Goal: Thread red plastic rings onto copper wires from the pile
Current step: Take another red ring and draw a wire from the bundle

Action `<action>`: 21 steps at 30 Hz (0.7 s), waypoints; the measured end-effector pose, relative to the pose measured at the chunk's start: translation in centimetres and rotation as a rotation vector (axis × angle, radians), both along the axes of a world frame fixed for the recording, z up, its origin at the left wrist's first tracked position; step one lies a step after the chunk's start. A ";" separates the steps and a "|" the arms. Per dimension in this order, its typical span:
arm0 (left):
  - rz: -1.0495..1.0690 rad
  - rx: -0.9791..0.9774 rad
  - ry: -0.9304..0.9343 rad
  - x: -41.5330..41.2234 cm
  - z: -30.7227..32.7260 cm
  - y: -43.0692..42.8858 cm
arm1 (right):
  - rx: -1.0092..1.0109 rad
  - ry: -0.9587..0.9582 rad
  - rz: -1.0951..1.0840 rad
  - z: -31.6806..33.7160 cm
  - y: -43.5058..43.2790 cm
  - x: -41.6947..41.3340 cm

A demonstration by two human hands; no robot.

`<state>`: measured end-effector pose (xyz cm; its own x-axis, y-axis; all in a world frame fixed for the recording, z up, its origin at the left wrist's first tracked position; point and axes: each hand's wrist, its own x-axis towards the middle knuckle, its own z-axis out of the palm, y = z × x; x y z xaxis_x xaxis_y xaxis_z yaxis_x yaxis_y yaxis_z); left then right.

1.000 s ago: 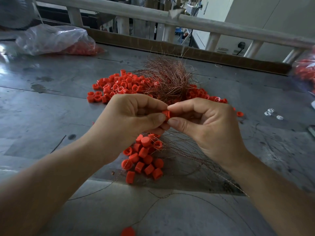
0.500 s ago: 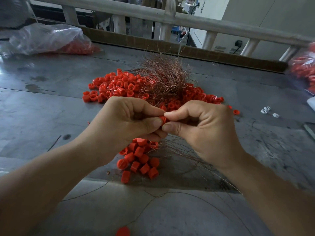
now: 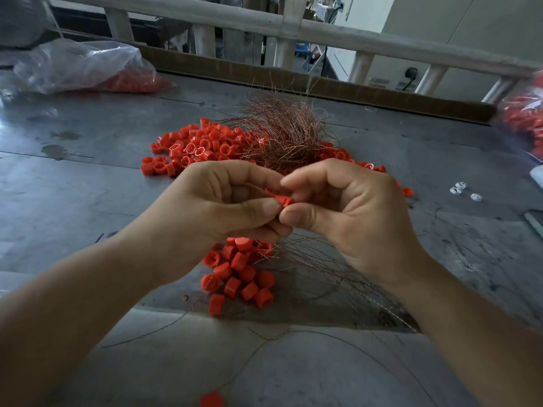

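Both hands meet over the middle of the grey metal table (image 3: 88,183). My left hand (image 3: 217,207) and my right hand (image 3: 352,212) pinch one red plastic ring (image 3: 283,200) between thumbs and forefingers. Any wire at the ring is too thin to make out. Behind the hands lies a pile of loose red rings (image 3: 194,148) with a bushy bundle of copper wires (image 3: 282,133) on top. Below the hands sits a cluster of rings on wires (image 3: 238,271), their copper strands (image 3: 338,274) fanning to the right.
A clear plastic bag of red rings (image 3: 88,69) lies at the back left, another bag (image 3: 526,113) at the right edge. Small white parts (image 3: 464,190) lie at the right. One red ring (image 3: 211,399) sits near the front edge. A pale railing (image 3: 323,27) runs behind the table.
The hands stay together on the ring. More of the ring shows between the fingertips now. The view has shifted slightly.
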<state>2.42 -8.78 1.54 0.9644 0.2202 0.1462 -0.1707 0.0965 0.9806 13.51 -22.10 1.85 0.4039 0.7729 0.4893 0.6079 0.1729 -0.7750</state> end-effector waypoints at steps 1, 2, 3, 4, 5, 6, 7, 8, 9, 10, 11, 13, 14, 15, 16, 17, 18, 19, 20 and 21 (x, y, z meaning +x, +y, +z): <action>-0.034 -0.014 -0.001 -0.1 0.0 0.2 | -0.031 -0.027 0.012 0.1 0.0 0.1; -0.055 -0.030 0.000 -0.1 0.0 0.3 | -0.065 -0.073 0.029 0.2 0.0 0.1; -0.056 -0.034 0.003 -0.1 -0.1 0.4 | -0.093 -0.109 0.052 0.4 -0.1 0.2; -0.046 -0.027 0.005 0.0 -0.2 0.4 | -0.115 -0.126 0.073 0.5 -0.1 0.1; -0.039 -0.026 0.003 0.1 -0.3 0.4 | -0.131 -0.133 0.090 0.6 -0.2 0.1; -0.041 -0.030 -0.003 0.1 -0.4 0.4 | -0.140 -0.147 0.095 0.7 -0.2 0.1; -0.056 -0.041 -0.015 0.2 -0.4 0.3 | -0.144 -0.169 0.088 0.7 -0.2 0.1; -0.075 -0.048 -0.027 0.1 -0.4 0.2 | -0.144 -0.197 0.075 0.6 -0.2 0.1; -0.087 -0.030 -0.040 0.0 -0.4 0.0 | -0.142 -0.223 0.061 0.6 -0.2 0.1; -0.080 0.021 -0.052 -0.1 -0.4 -0.1 | -0.144 -0.247 0.050 0.5 -0.2 0.1; -0.052 0.096 -0.063 -0.1 -0.4 -0.4 | -0.149 -0.263 0.042 0.4 -0.2 0.1; 0.020 0.214 -0.088 -0.1 -0.4 -0.8 | -0.152 -0.287 0.030 0.2 -0.2 -0.1; 0.043 0.236 -0.100 0.0 -0.5 -1.0 | -0.149 -0.296 0.024 0.1 -0.2 -0.2; 0.054 0.245 -0.111 0.0 -0.5 -1.2 | -0.145 -0.301 0.020 0.0 -0.2 -0.3; 0.058 0.252 -0.123 -0.1 -0.6 -1.2 | -0.137 -0.301 0.014 0.0 -0.2 -0.4; 0.058 0.259 -0.136 -0.1 -0.6 -1.3 | -0.128 -0.299 0.009 0.1 -0.2 -0.5; 0.055 0.255 -0.152 -0.2 -0.7 -1.3 | -0.114 -0.299 0.004 0.1 -0.2 -0.7; 0.053 0.242 -0.165 -0.3 -0.7 -1.3 | -0.099 -0.300 0.001 0.2 -0.2 -0.8; 0.050 0.230 -0.174 -0.4 -0.7 -1.3 | -0.082 -0.305 -0.004 0.2 -0.2 -1.0; 0.045 0.228 -0.179 -0.5 -0.6 -1.3 | -0.069 -0.312 -0.011 0.2 -0.2 -1.1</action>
